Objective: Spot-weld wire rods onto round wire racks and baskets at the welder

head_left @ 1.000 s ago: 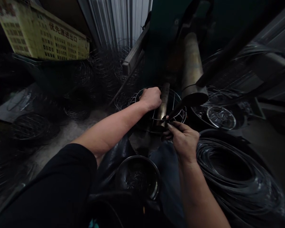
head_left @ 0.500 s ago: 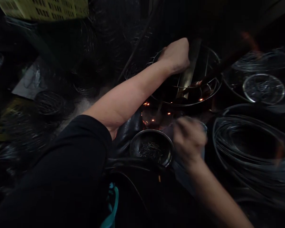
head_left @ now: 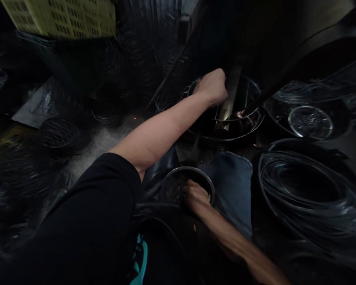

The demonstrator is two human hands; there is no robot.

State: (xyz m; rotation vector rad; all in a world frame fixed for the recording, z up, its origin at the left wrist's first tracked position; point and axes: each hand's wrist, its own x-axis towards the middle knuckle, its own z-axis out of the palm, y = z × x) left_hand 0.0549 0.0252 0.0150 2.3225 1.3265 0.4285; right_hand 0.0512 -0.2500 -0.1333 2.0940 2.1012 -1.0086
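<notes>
My left hand is a closed fist at the left side of a round wire frame, gripping it; its fingertips are turned away from view. Through the ring slants a brass-coloured metal bar, close to my knuckles. A dark rod with a copper-coloured tip comes in from the right and meets the frame. Lower down, my right hand dips into a metal bowl of short thin wire pieces. Its fingers are bent together among the pieces, and what they pinch is hidden.
To the right lies a large coil of wire in a dark tub, with a smaller wire basket behind it. Blue denim cloth lies beside the bowl. A yellow crate stands back left; faint sparks show near the frame.
My right hand has moved left and down into the bowl, uncovering the denim. Most of the bright sparks under the frame are gone. My left hand keeps its hold as the view shifts.
</notes>
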